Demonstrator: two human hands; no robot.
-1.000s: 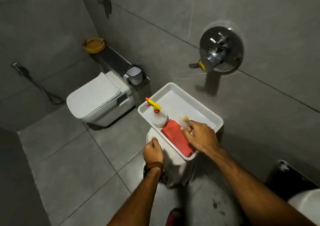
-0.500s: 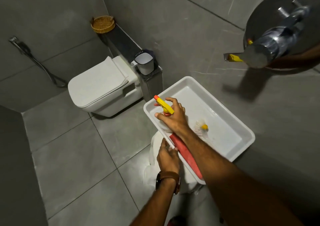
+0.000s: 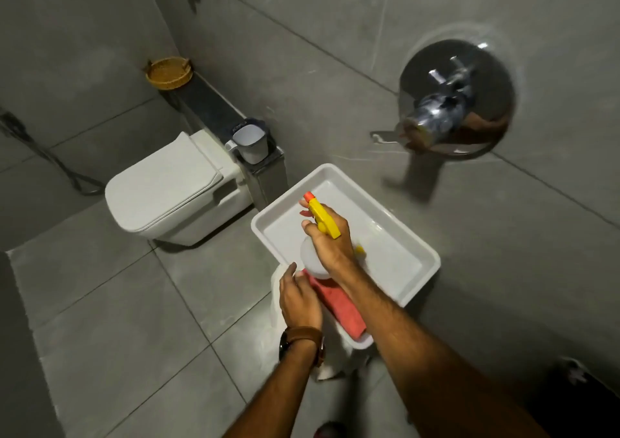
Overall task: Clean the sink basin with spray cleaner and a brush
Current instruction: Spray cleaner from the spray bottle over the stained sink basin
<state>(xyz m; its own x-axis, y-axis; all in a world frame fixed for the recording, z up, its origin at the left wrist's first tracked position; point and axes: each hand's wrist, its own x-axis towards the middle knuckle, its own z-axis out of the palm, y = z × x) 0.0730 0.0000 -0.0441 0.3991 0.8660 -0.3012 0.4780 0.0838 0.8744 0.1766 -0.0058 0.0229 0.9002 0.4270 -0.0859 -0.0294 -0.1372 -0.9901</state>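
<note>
The left hand (image 3: 299, 298) is nearest, set on the near-left rim of the basin (image 3: 424, 271), fingers curled over the edge beside the red cloth (image 3: 339, 303). It holds nothing but the rim, and looks to be steadying the basin.

Just past it, over the near-left part of the basin, the right hand (image 3: 330, 241) has its grip closed round the neck of the spray bottle (image 3: 313, 258). Its index finger reaches forward by the yellow trigger head (image 3: 323, 218); whether it is on the trigger I cannot tell. The bottle stands roughly upright, its round white body below the hand. The head's long axis runs away from the wrist toward the far-left corner of the basin, orange nozzle (image 3: 308, 197) leading, so the spray would likely go toward that corner, and the right end would need a turn of the wrist.

The brush (image 3: 359, 249) lies inside the basin just right of the right hand, mostly hidden behind it. The right hand is much nearer to it than the left.
</note>
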